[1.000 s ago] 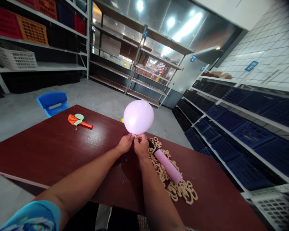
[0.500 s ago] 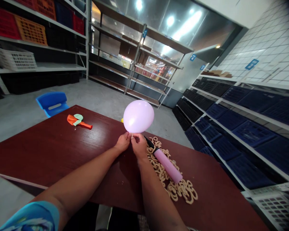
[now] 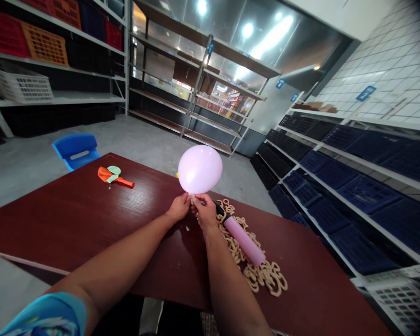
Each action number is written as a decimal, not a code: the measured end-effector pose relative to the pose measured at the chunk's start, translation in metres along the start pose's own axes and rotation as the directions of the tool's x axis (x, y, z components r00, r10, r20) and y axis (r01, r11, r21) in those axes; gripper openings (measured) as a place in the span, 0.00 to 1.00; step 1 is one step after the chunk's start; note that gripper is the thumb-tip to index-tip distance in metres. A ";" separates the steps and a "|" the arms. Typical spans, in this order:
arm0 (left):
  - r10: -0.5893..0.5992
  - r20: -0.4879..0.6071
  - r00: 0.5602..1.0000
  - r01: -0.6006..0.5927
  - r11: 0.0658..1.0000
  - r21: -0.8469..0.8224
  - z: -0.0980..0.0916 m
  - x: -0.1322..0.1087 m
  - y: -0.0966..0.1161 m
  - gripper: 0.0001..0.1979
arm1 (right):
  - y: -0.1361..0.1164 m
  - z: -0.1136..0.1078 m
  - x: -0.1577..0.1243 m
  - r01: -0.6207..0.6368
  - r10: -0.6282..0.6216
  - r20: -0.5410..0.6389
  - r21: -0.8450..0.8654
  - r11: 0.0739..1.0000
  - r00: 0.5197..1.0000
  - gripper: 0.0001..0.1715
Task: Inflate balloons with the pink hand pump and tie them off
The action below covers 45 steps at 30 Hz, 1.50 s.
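An inflated light purple balloon [image 3: 200, 169] stands above both hands, its neck pointing down at the fingertips. My left hand [image 3: 179, 206] pinches the neck from the left. On the other side, my right hand [image 3: 205, 208] has its fingers closed at the same neck, close against the left fingertips. Beside the right hand lies a pink pump [image 3: 244, 240] with a black nozzle end, resting on a pile of tan curled strips [image 3: 273, 278]. Flat orange [image 3: 127, 182] and mint green [image 3: 114, 171] balloons lie at the left.
The dark red table [image 3: 70, 210] spans the front. Behind its left corner stands a blue chair [image 3: 75, 147]. Shelves with dark blue crates [image 3: 364, 191] line the right, and a white basket [image 3: 31, 86] sits on the left shelving. Small pale scraps dot the tabletop.
My right hand has shifted slightly right, its fingers now bent differently at the neck. The balloon has moved a little left. A small pale scrap now shows below the hands.
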State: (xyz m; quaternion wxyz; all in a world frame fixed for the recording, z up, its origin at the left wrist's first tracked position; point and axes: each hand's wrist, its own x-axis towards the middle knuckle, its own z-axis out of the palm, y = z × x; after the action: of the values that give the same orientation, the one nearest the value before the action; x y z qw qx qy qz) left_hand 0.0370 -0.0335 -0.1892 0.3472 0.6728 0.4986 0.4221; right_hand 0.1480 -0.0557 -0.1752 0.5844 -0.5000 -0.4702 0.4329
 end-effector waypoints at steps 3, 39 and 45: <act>-0.007 0.013 1.000 0.008 0.995 -0.098 0.000 0.000 -0.003 0.14 | 0.001 -0.001 0.000 0.002 -0.002 0.024 0.018 1.000 1.000 0.17; -0.005 0.681 0.733 0.581 0.525 -0.622 -0.009 -0.014 0.026 0.17 | 0.002 -0.018 0.009 0.168 -0.232 -0.227 -0.266 0.949 0.946 0.12; 0.078 0.735 0.674 0.605 0.513 -0.609 -0.012 -0.019 0.029 0.15 | -0.001 -0.011 0.005 0.153 -0.161 -0.217 -0.053 0.987 0.963 0.11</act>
State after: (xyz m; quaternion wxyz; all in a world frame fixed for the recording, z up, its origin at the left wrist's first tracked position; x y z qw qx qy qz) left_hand 0.0344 -0.0590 -0.1627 0.8399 0.4411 0.1816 0.2588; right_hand 0.1600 -0.0529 -0.1740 0.6565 -0.5162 -0.4483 0.3187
